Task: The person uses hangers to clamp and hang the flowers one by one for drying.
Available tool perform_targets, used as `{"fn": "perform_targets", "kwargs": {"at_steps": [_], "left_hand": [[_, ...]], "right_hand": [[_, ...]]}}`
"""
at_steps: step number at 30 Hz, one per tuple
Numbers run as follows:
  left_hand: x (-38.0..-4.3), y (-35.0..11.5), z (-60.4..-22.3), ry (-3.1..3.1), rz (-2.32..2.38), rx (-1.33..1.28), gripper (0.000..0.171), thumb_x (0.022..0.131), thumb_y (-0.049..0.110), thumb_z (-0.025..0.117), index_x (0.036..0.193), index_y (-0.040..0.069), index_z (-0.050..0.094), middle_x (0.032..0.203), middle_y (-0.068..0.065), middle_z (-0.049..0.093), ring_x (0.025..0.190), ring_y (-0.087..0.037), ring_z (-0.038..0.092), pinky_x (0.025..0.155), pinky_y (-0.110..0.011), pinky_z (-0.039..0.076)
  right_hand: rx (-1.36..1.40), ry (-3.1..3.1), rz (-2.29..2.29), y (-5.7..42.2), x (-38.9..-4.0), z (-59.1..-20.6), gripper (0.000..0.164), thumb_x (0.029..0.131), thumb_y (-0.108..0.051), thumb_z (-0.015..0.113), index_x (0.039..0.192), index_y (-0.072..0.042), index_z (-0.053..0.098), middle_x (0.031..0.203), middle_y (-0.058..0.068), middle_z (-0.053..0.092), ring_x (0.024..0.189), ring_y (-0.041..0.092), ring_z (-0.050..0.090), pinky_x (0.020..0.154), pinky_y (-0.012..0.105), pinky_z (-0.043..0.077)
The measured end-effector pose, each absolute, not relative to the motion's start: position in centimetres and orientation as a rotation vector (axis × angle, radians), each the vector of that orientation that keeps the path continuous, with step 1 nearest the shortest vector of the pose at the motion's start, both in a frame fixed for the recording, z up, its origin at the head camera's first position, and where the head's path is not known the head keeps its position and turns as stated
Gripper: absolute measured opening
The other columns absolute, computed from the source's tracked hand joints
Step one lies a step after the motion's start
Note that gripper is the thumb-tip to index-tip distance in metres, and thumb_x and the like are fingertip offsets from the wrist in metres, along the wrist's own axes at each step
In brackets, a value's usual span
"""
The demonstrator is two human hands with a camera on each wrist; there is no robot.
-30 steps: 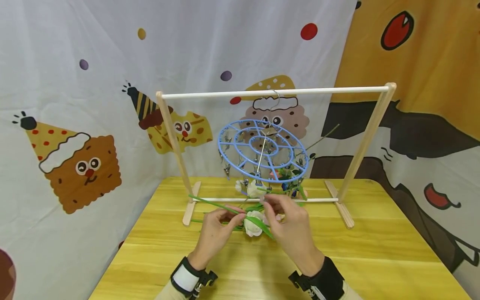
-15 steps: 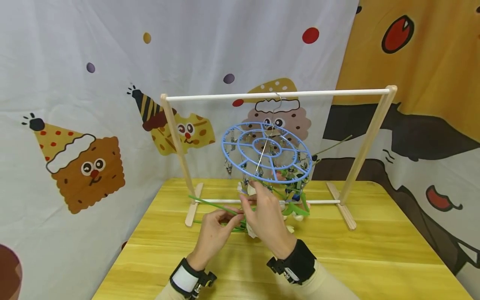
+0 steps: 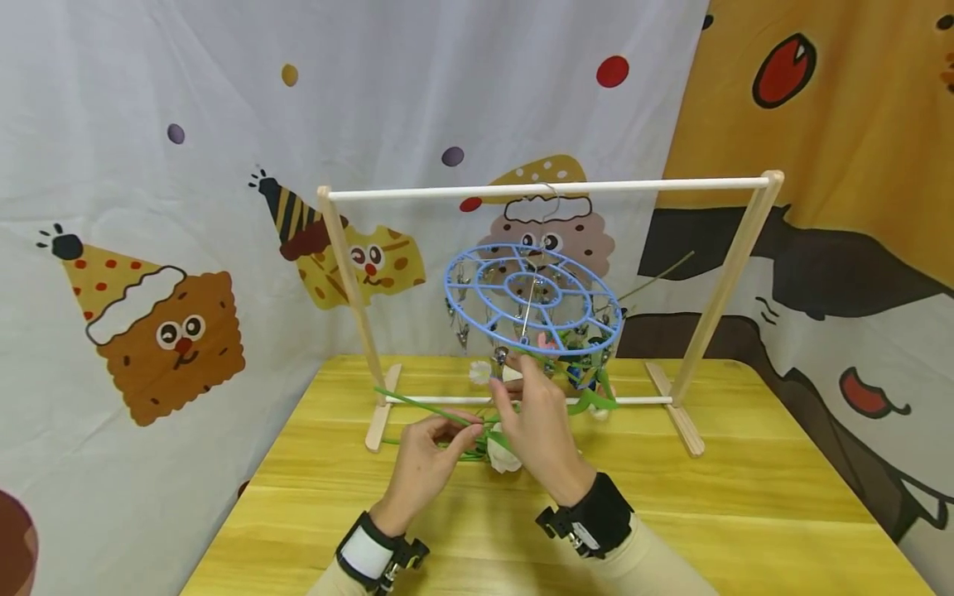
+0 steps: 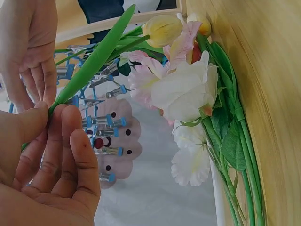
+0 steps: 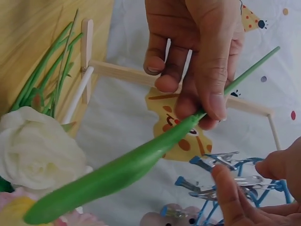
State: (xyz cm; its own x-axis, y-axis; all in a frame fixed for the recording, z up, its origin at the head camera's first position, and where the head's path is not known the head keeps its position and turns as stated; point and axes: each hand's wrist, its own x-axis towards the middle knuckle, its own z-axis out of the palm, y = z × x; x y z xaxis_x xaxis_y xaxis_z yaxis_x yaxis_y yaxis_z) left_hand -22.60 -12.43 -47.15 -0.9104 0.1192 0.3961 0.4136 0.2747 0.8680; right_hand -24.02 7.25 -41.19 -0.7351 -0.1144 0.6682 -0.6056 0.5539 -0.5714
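My left hand (image 3: 428,459) pinches a green stem (image 3: 417,403) between thumb and fingertips. A long green leaf (image 5: 117,174) grows from the stem; no bloom shows on it. My right hand (image 3: 540,426) is raised under the front edge of a round blue clip hanger (image 3: 574,351). Its thumb and index finger stand apart beside a hanging metal clip (image 3: 500,356). In the right wrist view the index fingertip (image 5: 218,172) overlaps the clips. Below the hands, a white rose (image 4: 183,94) lies on the table among pink and yellow blooms, with green stems (image 4: 247,174) alongside.
The hanger hooks over the white top bar (image 3: 417,193) of a wooden-legged rack (image 3: 730,290), whose white lower bar (image 3: 641,400) crosses behind the hands. A blue flower (image 3: 580,377) and green leaves hang at the hanger's right; a thin twig (image 3: 663,271) juts out there.
My right hand has left the leaf's side, moving left and up to the hanger's front clips, then shifting slightly right. My left hand keeps its pinch on the stem in the same place.
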Motion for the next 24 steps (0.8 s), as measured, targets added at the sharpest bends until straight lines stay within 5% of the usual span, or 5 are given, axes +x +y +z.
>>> {"fn": "perform_targets", "kwargs": {"at_steps": [6,9,15,24], "left_hand": [[-22.7,-12.4,-47.2,-2.297,-1.655,-0.493,0.016,0.11,0.031,0.084,0.118,0.017,0.09,0.105,0.002,0.089,0.089,-0.02,0.085,0.079,-0.031,0.069],[-22.8,-12.4,-47.2,-2.296,-1.648,-0.497,0.014,0.11,0.032,0.085,0.117,0.02,0.09,0.104,0.005,0.089,0.088,-0.019,0.085,0.078,-0.033,0.07],[-22.9,-12.2,-47.2,-2.279,-1.672,-0.507,0.014,0.111,0.034,0.084,0.117,0.022,0.089,0.105,0.004,0.089,0.091,-0.028,0.086,0.079,-0.029,0.069],[-23.0,-11.7,-46.5,-2.243,-1.632,-0.566,0.012,0.111,0.027,0.083,0.118,0.019,0.089,0.104,-0.004,0.089,0.088,-0.02,0.085,0.077,-0.027,0.068]], "right_hand": [[0.562,-2.194,1.201,7.8,-23.8,-41.8,0.032,0.114,-0.006,0.076,0.138,0.008,0.061,0.132,0.031,0.08,0.092,0.028,0.088,0.082,0.038,0.074],[0.561,-2.156,1.197,8.0,-23.9,-42.0,0.043,0.114,-0.005,0.076,0.149,0.011,0.059,0.125,0.028,0.082,0.087,0.027,0.088,0.078,0.036,0.073],[0.581,-2.07,1.155,8.8,-24.3,-42.1,0.025,0.112,-0.006,0.079,0.131,0.009,0.072,0.099,0.017,0.087,0.076,0.026,0.086,0.066,0.029,0.068],[0.733,-2.055,1.253,10.9,-24.6,-41.7,0.036,0.112,-0.004,0.078,0.146,0.006,0.071,0.104,0.015,0.087,0.081,0.026,0.087,0.072,0.019,0.067]]}}
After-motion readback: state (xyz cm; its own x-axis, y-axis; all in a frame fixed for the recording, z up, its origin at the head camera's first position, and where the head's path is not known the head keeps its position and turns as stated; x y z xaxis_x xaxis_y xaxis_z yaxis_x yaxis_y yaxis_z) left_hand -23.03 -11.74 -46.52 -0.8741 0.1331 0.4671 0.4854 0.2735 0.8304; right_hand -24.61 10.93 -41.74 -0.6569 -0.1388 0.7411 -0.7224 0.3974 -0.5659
